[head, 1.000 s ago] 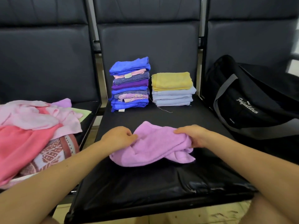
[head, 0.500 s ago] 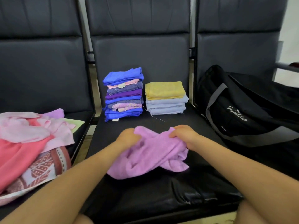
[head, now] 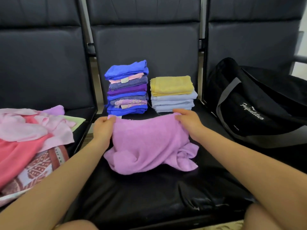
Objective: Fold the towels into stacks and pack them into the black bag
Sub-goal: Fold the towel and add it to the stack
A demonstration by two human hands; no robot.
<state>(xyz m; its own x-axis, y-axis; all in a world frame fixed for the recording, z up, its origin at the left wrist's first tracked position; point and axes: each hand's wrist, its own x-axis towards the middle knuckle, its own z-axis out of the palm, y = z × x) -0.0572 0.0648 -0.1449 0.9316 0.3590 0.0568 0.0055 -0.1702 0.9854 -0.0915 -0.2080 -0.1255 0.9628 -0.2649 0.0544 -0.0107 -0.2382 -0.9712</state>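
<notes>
Left hand (head: 103, 128) and right hand (head: 187, 123) each pinch a top corner of the lilac towel (head: 149, 146), fingers curled on cloth; lower edge bunched on black seat (head: 149, 193); two folded stacks (head: 127, 87) behind.

A public waiting area, as in a station, clinic or terminal hall. Three linked seats (head: 144, 193) upholstered in black padded vinyl stand in one row, their tall backrests (head: 146, 52) joined by metal frame bars (head: 90, 45), the beam seating typical of such halls. A pale tiled floor (head: 232, 225) shows below the front edge of the seats.
</notes>
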